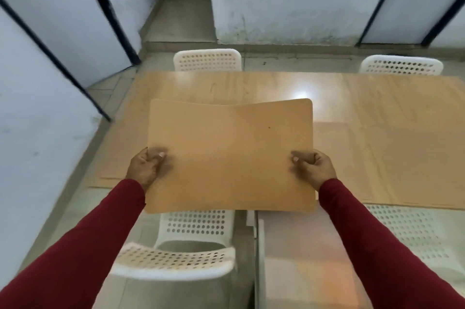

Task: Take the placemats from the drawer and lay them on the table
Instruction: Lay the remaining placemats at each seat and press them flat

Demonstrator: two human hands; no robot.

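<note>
A tan placemat [230,155] fills the middle of the frame, held flat above the near edge of the wooden table [377,112]. The left hand [146,167] pinches its left edge, thumb on top and fingers hidden underneath; the right hand [313,166] grips the right edge the same way. Both arms wear dark red sleeves [83,253] that run in from the lower corners. The mat's far edge bows a little — a second edge shows just behind it at the upper left corner, though I cannot tell whether that is another mat.

Below the mat, in the lower centre, stands a white perforated chair [186,245], its seat partly covered by the mat's near edge. Another white chair [412,235] sits at lower right. Across the table, two more chair backs [207,60] show at the upper centre and upper right. The tabletop carries a bright glare spot right of centre — pale walls with dark strips rise behind.
</note>
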